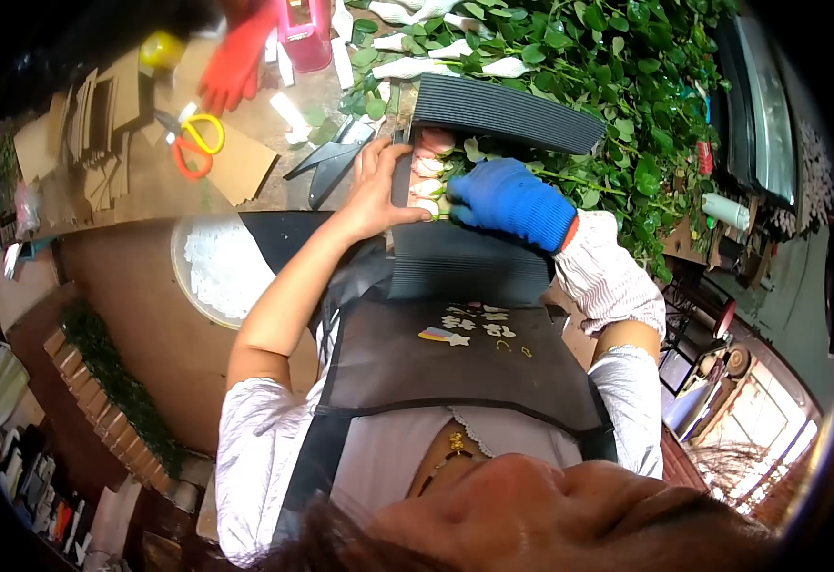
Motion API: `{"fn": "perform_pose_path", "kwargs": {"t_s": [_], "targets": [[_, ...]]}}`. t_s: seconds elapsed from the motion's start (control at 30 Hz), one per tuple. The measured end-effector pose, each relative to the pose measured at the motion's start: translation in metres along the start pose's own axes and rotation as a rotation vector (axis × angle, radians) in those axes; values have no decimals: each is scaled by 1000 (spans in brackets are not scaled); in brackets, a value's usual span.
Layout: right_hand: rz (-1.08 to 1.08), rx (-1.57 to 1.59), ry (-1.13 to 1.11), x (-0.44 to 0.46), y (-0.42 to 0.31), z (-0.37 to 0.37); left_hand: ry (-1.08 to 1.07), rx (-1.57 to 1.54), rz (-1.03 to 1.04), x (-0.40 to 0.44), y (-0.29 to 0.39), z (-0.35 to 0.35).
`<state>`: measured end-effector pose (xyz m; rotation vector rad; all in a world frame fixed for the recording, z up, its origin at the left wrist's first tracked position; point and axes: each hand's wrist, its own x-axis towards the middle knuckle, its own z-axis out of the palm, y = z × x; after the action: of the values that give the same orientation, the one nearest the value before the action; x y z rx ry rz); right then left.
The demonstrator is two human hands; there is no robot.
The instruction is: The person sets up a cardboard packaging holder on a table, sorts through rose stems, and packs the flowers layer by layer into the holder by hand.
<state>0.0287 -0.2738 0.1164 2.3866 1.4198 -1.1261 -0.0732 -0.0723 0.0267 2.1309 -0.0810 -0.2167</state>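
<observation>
A row of pale pink roses [427,166] lies in a black ribbed holder [509,112], blooms to the left and leafy stems to the right. My bare left hand [376,189] is at the holder's left end, fingers and thumb spread apart along the blooms. The thumb reaches the bloom nearest me. A blue knitted glove covers my right hand [514,202]. Its fingers are bent together just below the nearest rose heads and appear to pinch a rose there; the fingertips are partly hidden.
Leafy rose stems [627,114] cover the right of the table, with white-wrapped blooms [427,67] behind. Dark shears [331,167], orange-and-yellow scissors [198,148], cardboard pieces [112,105] and a red glove [236,67] lie left. A round tub [222,262] of white pieces stands below the table edge.
</observation>
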Motion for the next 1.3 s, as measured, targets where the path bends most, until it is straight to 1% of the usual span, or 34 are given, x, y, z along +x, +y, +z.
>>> {"fn": "perform_pose_path", "kwargs": {"t_s": [0.07, 0.13, 0.23, 0.33, 0.43, 0.53, 0.57, 0.67, 0.7, 0.77, 0.87, 0.9, 1.0, 1.03, 1.13, 1.17, 1.27, 1.3], "targets": [[93, 40, 59, -3, -1, -5, -42, 30, -8, -1, -1, -1], [67, 65, 140, 13, 5, 23, -45, 24, -8, -1, -3, 0], [48, 65, 273, 24, 4, 42, -46, 33, -13, 1, -5, 0], [47, 16, 209, 25, 3, 42, -24, 13, -26, 4, -5, 1], [51, 50, 207, 16, -1, 32, 74, -2, -69, 10, -4, 9], [158, 149, 373, 1, 5, 29, 174, 10, -41, 7, -3, 16], [240, 138, 458, 6, 6, 36, 188, 24, -19, 5, -5, 17], [189, 107, 380, 19, 12, 46, 197, 35, 7, 6, -6, 17], [166, 46, 365, 20, 12, 47, 192, 28, 14, 8, -6, 17], [134, 25, 355, 23, 13, 48, 183, 14, 22, 9, -7, 16], [115, -2, 332, 22, 12, 46, 218, -27, -96, 16, 1, 16], [114, -14, 321, 19, 11, 43, 224, 3, -101, 18, 3, 18], [182, 82, 311, -5, 8, 35, 253, 62, -97, 24, 2, 19], [239, -28, 446, -12, 6, 41, 260, 60, -83, 23, 0, 19], [302, -27, 416, -18, 4, 32, 281, 68, -61, 18, 0, 22], [279, -77, 567, -11, 12, 46, 285, 80, -55, 18, -3, 25], [288, -44, 397, 14, 28, 49, 311, 75, -32, 19, -4, 30], [294, -14, 464, 21, 28, 52, 309, 69, -38, 19, -4, 30]]}}
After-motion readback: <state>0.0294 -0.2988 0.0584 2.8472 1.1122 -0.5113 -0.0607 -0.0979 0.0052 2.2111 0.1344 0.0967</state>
